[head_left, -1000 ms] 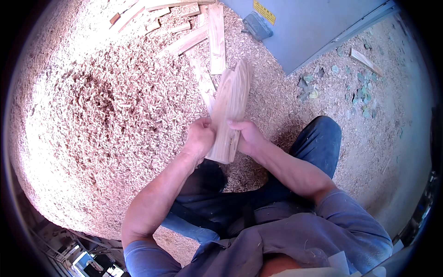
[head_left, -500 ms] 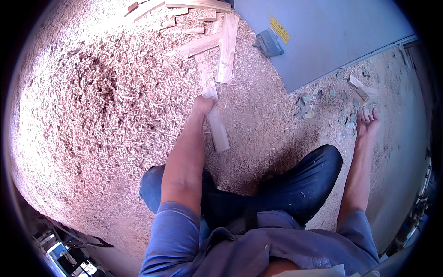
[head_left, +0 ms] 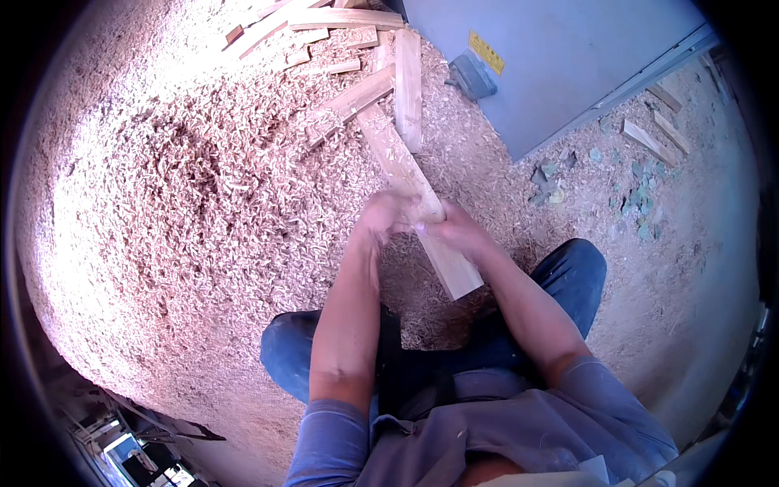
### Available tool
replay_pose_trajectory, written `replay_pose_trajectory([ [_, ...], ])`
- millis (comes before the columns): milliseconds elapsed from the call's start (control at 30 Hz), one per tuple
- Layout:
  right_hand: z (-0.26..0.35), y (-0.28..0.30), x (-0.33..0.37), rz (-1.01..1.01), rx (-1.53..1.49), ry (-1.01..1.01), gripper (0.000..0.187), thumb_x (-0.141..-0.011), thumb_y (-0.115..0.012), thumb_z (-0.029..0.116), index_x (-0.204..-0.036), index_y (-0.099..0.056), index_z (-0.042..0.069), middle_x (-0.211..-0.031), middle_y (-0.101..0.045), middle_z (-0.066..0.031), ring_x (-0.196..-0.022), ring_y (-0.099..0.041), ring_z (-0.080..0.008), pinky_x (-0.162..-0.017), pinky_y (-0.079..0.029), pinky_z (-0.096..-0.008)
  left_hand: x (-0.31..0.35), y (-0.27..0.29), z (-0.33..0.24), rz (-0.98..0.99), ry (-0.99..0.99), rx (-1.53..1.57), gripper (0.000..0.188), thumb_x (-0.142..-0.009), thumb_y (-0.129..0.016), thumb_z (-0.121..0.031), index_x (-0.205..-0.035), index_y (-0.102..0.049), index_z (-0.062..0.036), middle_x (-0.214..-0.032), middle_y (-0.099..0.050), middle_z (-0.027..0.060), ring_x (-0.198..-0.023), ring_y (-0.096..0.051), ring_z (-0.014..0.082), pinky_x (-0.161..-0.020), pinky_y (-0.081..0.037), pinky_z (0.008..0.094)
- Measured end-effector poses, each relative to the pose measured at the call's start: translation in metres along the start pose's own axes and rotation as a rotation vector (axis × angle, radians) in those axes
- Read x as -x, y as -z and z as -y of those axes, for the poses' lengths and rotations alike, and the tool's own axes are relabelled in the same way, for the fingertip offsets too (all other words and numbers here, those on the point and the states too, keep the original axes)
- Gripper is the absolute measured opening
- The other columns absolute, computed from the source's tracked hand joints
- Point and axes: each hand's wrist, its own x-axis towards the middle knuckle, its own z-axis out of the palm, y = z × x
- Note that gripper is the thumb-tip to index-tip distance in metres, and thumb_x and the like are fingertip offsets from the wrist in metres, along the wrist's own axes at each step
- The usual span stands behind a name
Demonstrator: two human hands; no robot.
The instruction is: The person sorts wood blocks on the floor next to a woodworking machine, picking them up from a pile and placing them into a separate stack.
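Observation:
A long pale wooden board (head_left: 451,264) lies slantwise in front of me over the shavings, its near end between my knees. My right hand (head_left: 454,228) is closed round its right side, fingers and thumb at the edge. At the opposite side is my left hand (head_left: 385,213), blurred by motion, its fingers against or just beside the wood; their grip is unclear. Beyond the hands a pale length of wood (head_left: 398,158) continues toward the pile. Whether this is the same board or a second one overlapping it, I cannot tell.
Ahead are several loose boards and offcuts (head_left: 346,18), with one upright-lying board (head_left: 409,89). Wood shavings (head_left: 203,211) heap up at the left. A blue-grey metal cabinet (head_left: 560,65) with a grey box-shaped fitting (head_left: 472,75) stands far right, near wood strips (head_left: 649,142).
My right hand has come in from the far right to the board. My left hand has moved nearer and rightward. The board has swung slantwise, its near end shifting right.

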Motion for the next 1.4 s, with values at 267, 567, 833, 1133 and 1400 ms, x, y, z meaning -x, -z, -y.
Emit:
replay_pose_trajectory([
  [267, 0.049, 0.04, 0.062, 0.061, 0.062, -0.287, 0.037, -0.09, -0.075, 0.017, -0.119, -0.068, -0.005, -0.101, -0.072, -0.0108, -0.088, -0.067, -0.0173, -0.08, -0.054, -0.0342, 0.012, 0.027, -0.084, -0.903, -0.658, -1.286, 0.063, -0.084, -0.07, -0.023, -0.139, -0.053, 0.0022, -0.135, -0.056, 0.0284, -0.135, -0.045, 0.0465, -0.118, -0.032, 0.0497],
  [567, 0.064, 0.122, 0.284, 0.011, -0.16, -0.213, 0.052, -0.092, -0.077, 0.021, -0.135, -0.061, -0.002, -0.11, -0.071, -0.0053, -0.097, -0.065, -0.012, -0.087, -0.051, -0.0284, -0.079, 0.096, -0.03, -0.583, -0.14, -1.376, 0.109, -0.074, -0.086, -0.04, -0.161, -0.024, -0.017, -0.148, -0.046, 0.0199, -0.138, -0.043, 0.04, -0.112, -0.04, 0.0499],
  [833, 0.092, 0.142, 0.385, -0.33, -0.262, -0.23, 0.048, -0.092, -0.075, 0.019, -0.132, -0.063, -0.005, -0.108, -0.074, -0.0078, -0.093, -0.069, -0.0143, -0.086, -0.054, -0.0299, -0.073, 0.025, -0.003, -0.6, -0.236, -1.217, 0.113, -0.07, -0.083, -0.023, -0.162, -0.017, -0.0129, -0.124, -0.06, 0.0252, -0.104, -0.065, 0.041, -0.097, -0.051, 0.0484],
  [1133, 0.095, 0.148, 0.452, -0.643, -0.369, -0.299, 0.05, -0.088, -0.078, 0.019, -0.127, -0.065, -0.009, -0.105, -0.074, -0.0124, -0.09, -0.07, -0.0173, -0.082, -0.053, -0.0309, -0.041, 0.152, -0.087, -0.011, -0.287, -0.493, 0.057, -0.062, -0.064, -0.002, -0.119, -0.057, 0.0014, -0.088, -0.067, 0.0114, -0.073, -0.064, 0.0233, -0.066, -0.055, 0.036],
  [1400, 0.134, 0.296, 0.311, -1.008, -0.706, 0.576, 0.051, -0.097, -0.063, 0.033, -0.132, -0.055, -0.004, -0.113, -0.065, -0.0168, -0.101, -0.067, -0.0234, -0.084, -0.053, -0.0354, 0.04, 0.214, -0.158, -0.06, -0.305, -1.138, 0.072, -0.047, -0.08, -0.007, -0.116, -0.064, 0.0062, -0.094, -0.072, 0.0165, -0.079, -0.069, 0.0283, -0.077, -0.057, 0.0383],
])
